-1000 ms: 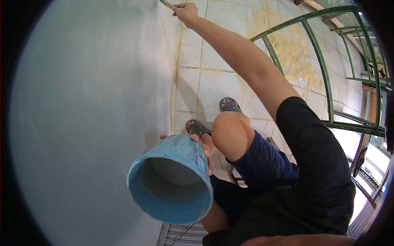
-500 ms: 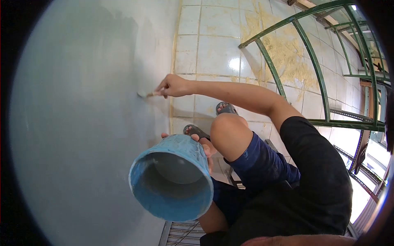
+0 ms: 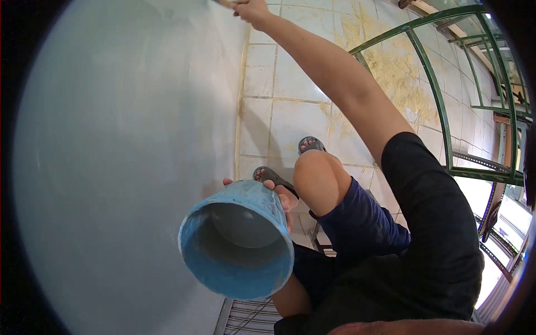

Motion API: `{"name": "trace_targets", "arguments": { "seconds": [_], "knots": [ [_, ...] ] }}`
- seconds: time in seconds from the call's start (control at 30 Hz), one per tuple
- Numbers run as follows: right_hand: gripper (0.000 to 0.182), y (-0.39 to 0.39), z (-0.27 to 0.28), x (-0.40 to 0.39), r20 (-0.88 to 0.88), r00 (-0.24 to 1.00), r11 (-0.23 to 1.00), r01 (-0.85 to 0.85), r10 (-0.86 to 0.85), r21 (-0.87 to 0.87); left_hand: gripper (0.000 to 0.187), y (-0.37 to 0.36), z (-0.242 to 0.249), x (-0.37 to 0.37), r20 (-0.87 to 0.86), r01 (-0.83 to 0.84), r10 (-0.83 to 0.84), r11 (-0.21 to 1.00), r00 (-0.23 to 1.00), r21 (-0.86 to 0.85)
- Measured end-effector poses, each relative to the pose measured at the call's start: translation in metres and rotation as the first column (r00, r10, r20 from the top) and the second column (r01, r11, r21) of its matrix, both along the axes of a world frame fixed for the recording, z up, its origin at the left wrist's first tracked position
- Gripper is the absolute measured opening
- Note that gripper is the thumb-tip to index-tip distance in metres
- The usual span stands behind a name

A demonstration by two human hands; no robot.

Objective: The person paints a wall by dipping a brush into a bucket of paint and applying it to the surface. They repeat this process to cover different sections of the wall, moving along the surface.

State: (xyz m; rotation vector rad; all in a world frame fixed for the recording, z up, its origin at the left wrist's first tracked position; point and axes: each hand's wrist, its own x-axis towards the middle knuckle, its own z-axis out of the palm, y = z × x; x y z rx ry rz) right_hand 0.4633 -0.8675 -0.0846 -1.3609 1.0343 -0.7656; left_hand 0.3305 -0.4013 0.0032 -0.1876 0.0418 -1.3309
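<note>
My left hand (image 3: 286, 200) is wrapped round the outside of a blue bucket (image 3: 237, 283), its fingers showing at the bucket's far side. The bucket is tilted so that its mouth faces me, with greyish paint inside. At the top edge of the view, my right hand (image 3: 254, 12) grips the handle of a paintbrush (image 3: 223, 3). The brush's bristle end lies outside the frame or is cut off by it. Beside the brush rises a pale grey-blue wall (image 3: 117, 145); whether the bristles touch it cannot be seen.
White floor tiles (image 3: 296, 72) with yellowish stains (image 3: 393, 72) meet the wall along a yellowed joint. A green metal frame (image 3: 430, 72) stands to the right. Below me is a slatted metal surface (image 3: 251, 317). My bent knee and sandalled feet are beside the bucket.
My right hand has moved up along the wall with the paintbrush, from mid-frame to the top edge, and the arm has stretched out. My left hand and the bucket have hardly moved.
</note>
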Motion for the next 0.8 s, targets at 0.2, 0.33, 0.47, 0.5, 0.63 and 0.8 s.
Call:
{"name": "trace_targets", "arguments": {
  "seconds": [0.2,0.33,0.47,0.5,0.63,0.8],
  "knots": [
    [0.02,0.073,-0.029,0.015,0.057,0.984,0.95,-0.148,0.17,-0.274,0.056,-0.007,0.025,-0.014,0.083,-0.165,0.151,0.965,0.985,0.206],
    [0.018,0.171,-0.016,-0.01,0.085,0.98,0.966,-0.159,0.179,-0.204,0.055,-0.01,0.027,-0.016,0.155,-0.168,0.136,0.961,0.979,0.218],
    [0.018,0.218,-0.031,-0.05,-0.108,0.891,0.869,-0.454,0.441,-0.195,0.056,-0.013,0.03,-0.022,0.151,-0.161,0.125,0.955,0.981,0.249],
    [0.018,0.224,-0.026,-0.064,-0.036,0.776,0.763,-0.626,0.63,-0.16,0.058,-0.015,0.029,-0.025,0.144,-0.149,0.12,0.965,0.982,0.214],
    [0.026,0.2,-0.013,-0.07,-0.066,0.455,0.446,-0.887,0.888,-0.118,0.068,-0.019,0.044,-0.016,-0.151,0.148,-0.138,0.988,0.979,0.054],
    [0.039,0.094,-0.013,-0.016,-0.164,0.619,0.606,-0.786,0.768,-0.123,0.079,-0.021,0.042,-0.014,-0.231,0.112,-0.111,0.994,0.967,-0.012]
  ]
}}
